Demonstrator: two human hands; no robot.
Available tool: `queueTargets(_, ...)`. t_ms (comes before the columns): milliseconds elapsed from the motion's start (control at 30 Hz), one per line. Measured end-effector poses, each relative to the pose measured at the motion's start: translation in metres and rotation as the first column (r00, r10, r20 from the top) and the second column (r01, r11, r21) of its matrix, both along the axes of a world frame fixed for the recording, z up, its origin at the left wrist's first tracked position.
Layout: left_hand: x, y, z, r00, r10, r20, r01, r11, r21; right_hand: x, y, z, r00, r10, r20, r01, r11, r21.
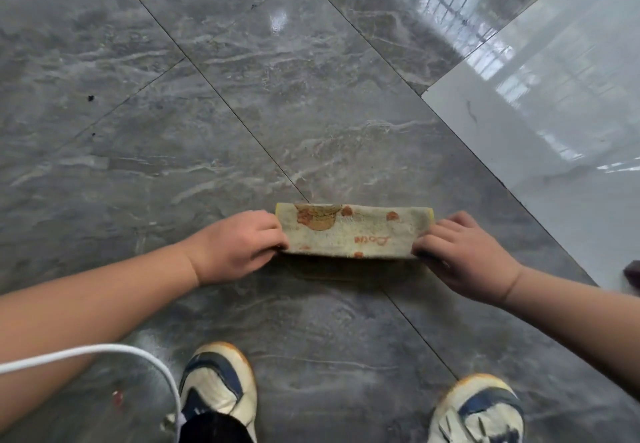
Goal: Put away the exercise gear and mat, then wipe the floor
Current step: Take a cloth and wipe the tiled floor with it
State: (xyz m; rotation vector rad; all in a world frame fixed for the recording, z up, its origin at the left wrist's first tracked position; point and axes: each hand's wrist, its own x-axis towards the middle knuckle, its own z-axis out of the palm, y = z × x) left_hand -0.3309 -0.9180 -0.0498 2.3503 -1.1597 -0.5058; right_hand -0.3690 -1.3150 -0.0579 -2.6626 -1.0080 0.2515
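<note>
Cable first: a thin white cord (104, 352) loops under your left forearm, nearer you than your left hand (239, 245), and ends beside your left cream-and-navy sneaker (218, 390); if you shuffle forward while wiping, I judge it could catch your foot or drag across the damp tile. Your left hand has its fingers curled over the left end of the folded, pale green terry cloth with orange-brown print (353, 229), gripping it. The cloth lies between your two hands, its far edge down on the glossy grey marble-patterned floor tile (311, 79) and its near edge apparently lifted a little, with a shadow beneath. Your right hand (464, 255) holds the right end the same way, fingers bent over the edge. With only the ends gripped, the middle may skim rather than press, leaving streaks. Small dark specks lie on the tile far beyond your left hand; a short stroke would miss them. Beyond your right hand begins a shiny white floor tile (554, 113), and grime pushed that way would show plainly. Your right sneaker (481, 411) stands on wet-looking tile, so a slip is possible.
</note>
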Motion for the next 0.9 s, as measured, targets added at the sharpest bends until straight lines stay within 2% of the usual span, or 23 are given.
queueTargets(100, -0.014, -0.004, -0.014, 0.998, -0.062, 0.009, 0.062, 0.998, 0.002, -0.016, -0.003, -0.007, 0.995, 0.064, -0.075, -0.069, 0.995, -0.070)
queueTargets(200, -0.025, -0.008, -0.026, 0.995, -0.102, 0.006, 0.102, 0.994, 0.043, -0.024, -0.001, -0.011, 0.987, 0.058, -0.151, -0.081, 0.985, -0.154)
queueTargets(367, -0.030, -0.007, -0.031, 0.995, -0.098, -0.009, 0.098, 0.990, 0.105, -0.024, 0.009, -0.004, 0.984, 0.008, -0.176, -0.038, 0.986, -0.163)
queueTargets(500, -0.029, -0.013, -0.020, 0.995, -0.092, 0.044, 0.085, 0.985, 0.150, -0.021, 0.009, 0.000, 0.988, 0.017, -0.152, -0.036, 0.992, -0.121)
queueTargets(567, -0.026, -0.021, -0.016, 0.998, -0.009, 0.066, 0.001, 0.993, 0.122, -0.014, 0.015, 0.002, 0.992, -0.043, -0.115, 0.040, 0.999, -0.036)
queueTargets(633, -0.017, -0.032, -0.013, 0.986, 0.158, 0.054, -0.162, 0.982, 0.093, -0.003, 0.025, 0.003, 0.978, -0.184, -0.101, 0.189, 0.981, 0.042)
queueTargets(667, -0.012, -0.037, -0.011, 0.967, 0.252, 0.041, -0.255, 0.961, 0.104, 0.003, 0.030, 0.002, 0.958, -0.270, -0.101, 0.274, 0.961, 0.030)
queueTargets(733, -0.001, -0.046, -0.009, 0.916, 0.400, 0.021, -0.395, 0.895, 0.205, 0.013, 0.033, -0.002, 0.889, -0.440, -0.128, 0.428, 0.897, -0.111)
queueTargets(800, 0.008, -0.049, -0.009, 0.873, 0.487, -0.022, -0.458, 0.834, 0.307, 0.021, 0.033, -0.005, 0.805, -0.548, -0.226, 0.496, 0.832, -0.249)
queueTargets(900, 0.019, -0.048, -0.013, 0.785, 0.595, -0.170, -0.516, 0.781, 0.352, 0.032, 0.029, -0.008, 0.691, -0.609, -0.388, 0.537, 0.793, -0.288)
